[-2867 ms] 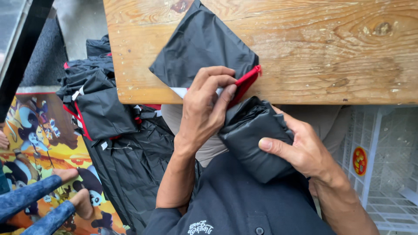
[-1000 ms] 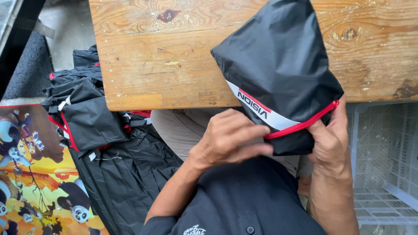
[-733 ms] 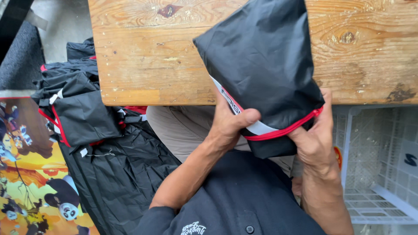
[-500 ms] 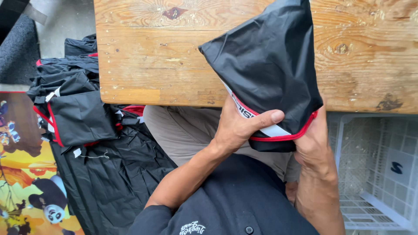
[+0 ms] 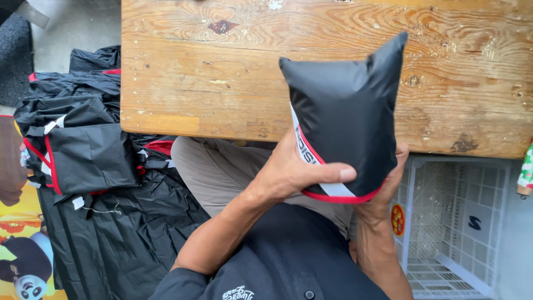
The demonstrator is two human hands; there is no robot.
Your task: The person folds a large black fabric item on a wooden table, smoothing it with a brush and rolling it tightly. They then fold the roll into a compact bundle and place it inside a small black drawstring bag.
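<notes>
A stuffed black fabric pouch [image 5: 347, 108] with a red-trimmed mouth and a white band stands upright over the near edge of the wooden table [image 5: 222, 72]. My left hand [image 5: 294, 166] wraps around its lower left side, thumb across the white band. Behind its lower right, my right hand [image 5: 388, 189] cups it, fingers mostly hidden by the fabric. The pouch bulges, so its contents are concealed.
A heap of black garments with red trim [image 5: 83, 150] lies on the floor at the left, on a colourful cartoon mat [image 5: 22, 261]. A white plastic crate [image 5: 461, 222] sits under the table at the right. My knee in grey trousers [image 5: 216, 166] shows beneath the table edge.
The folded black bundle has gone into the pouch. Both hands have lifted and turned the pouch upright, and it now looks fuller and more compact than a second ago.
</notes>
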